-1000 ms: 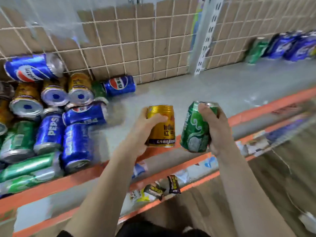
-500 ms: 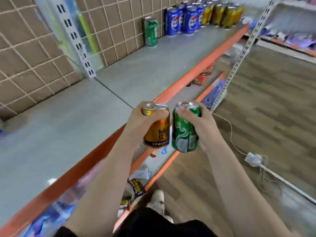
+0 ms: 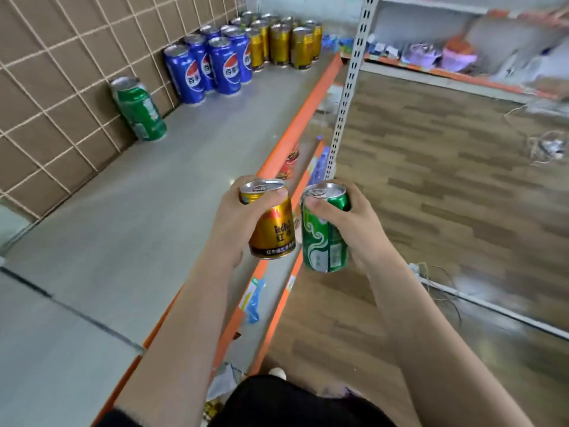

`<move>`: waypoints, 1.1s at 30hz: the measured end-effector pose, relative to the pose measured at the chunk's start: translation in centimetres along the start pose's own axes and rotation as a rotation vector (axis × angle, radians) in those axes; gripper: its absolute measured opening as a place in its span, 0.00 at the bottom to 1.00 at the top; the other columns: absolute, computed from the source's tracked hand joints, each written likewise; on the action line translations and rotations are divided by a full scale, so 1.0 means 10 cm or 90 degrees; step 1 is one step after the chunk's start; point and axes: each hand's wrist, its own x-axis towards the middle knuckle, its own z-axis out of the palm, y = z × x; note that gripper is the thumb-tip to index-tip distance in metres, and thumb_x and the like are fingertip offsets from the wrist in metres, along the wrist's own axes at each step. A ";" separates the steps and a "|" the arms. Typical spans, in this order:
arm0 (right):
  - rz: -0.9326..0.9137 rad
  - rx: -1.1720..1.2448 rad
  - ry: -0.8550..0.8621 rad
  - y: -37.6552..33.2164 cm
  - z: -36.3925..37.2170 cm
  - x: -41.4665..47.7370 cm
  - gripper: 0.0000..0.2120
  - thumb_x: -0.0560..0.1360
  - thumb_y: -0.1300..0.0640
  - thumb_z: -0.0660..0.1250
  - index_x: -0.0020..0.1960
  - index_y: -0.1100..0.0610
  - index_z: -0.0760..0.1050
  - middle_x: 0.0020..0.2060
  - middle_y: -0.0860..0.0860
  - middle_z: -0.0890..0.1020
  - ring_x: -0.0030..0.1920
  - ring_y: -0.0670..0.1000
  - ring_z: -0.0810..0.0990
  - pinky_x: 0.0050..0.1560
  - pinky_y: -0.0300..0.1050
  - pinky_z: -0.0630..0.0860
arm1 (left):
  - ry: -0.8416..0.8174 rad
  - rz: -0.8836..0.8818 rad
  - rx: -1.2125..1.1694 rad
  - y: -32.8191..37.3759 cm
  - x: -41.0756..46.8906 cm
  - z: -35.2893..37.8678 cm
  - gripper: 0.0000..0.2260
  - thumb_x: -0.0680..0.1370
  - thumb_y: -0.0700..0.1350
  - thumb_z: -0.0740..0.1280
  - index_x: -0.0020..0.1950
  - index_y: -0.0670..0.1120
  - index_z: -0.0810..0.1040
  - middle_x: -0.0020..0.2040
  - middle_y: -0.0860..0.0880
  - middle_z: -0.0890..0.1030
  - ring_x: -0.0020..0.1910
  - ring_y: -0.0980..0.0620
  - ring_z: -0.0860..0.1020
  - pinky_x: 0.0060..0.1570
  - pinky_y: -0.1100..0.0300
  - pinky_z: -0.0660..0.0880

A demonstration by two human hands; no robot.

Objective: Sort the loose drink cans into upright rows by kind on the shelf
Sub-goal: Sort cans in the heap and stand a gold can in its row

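Left hand around gold can

A gold can and a green can are held side by side, tops up, at the shelf front edge. Far along it stand a lone green can, blue cans and gold cans.

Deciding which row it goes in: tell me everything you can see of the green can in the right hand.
The green can looks like glossy metal, with white swirl markings and a silver top with a pull tab. It is held nearly upright, out past the orange edge of the shelf. The right hand grips its upper part with curled fingers. The gold can is close beside it.
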 end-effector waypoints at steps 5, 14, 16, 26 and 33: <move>-0.003 0.019 -0.009 -0.07 -0.20 0.56 0.17 0.67 0.56 0.76 0.52 0.53 0.75 0.44 0.50 0.83 0.44 0.50 0.83 0.53 0.52 0.79 | 0.032 -0.003 -0.012 0.04 0.49 0.26 0.21 0.57 0.51 0.75 0.46 0.48 0.75 0.40 0.51 0.79 0.37 0.55 0.80 0.42 0.55 0.78; -0.030 -0.021 -0.174 -0.33 -0.52 1.92 0.18 0.65 0.54 0.77 0.51 0.50 0.74 0.44 0.49 0.84 0.47 0.52 0.83 0.55 0.53 0.78 | 0.251 0.007 -0.079 0.17 1.33 0.72 0.24 0.54 0.53 0.76 0.45 0.48 0.74 0.43 0.48 0.79 0.42 0.51 0.78 0.48 0.50 0.77; -0.049 -0.033 -0.224 -0.40 -0.46 2.15 0.21 0.63 0.52 0.77 0.53 0.53 0.74 0.45 0.50 0.83 0.46 0.51 0.82 0.52 0.49 0.78 | 0.315 0.022 -0.081 0.21 1.42 0.73 0.23 0.56 0.51 0.76 0.47 0.48 0.73 0.43 0.50 0.79 0.38 0.57 0.78 0.39 0.62 0.77; -0.049 -0.082 -0.438 -0.62 0.41 2.90 0.19 0.67 0.51 0.75 0.54 0.48 0.72 0.48 0.47 0.81 0.51 0.50 0.80 0.55 0.50 0.77 | 0.534 0.019 -0.026 0.37 1.69 0.14 0.13 0.71 0.43 0.73 0.49 0.53 0.72 0.45 0.55 0.78 0.42 0.58 0.77 0.40 0.64 0.73; -0.022 -0.077 -0.531 -0.78 1.19 3.20 0.21 0.67 0.51 0.75 0.56 0.50 0.72 0.51 0.49 0.80 0.53 0.50 0.78 0.57 0.50 0.74 | 0.596 0.008 -0.051 0.47 1.80 -0.32 0.26 0.63 0.48 0.77 0.59 0.50 0.74 0.55 0.49 0.79 0.53 0.48 0.79 0.53 0.53 0.77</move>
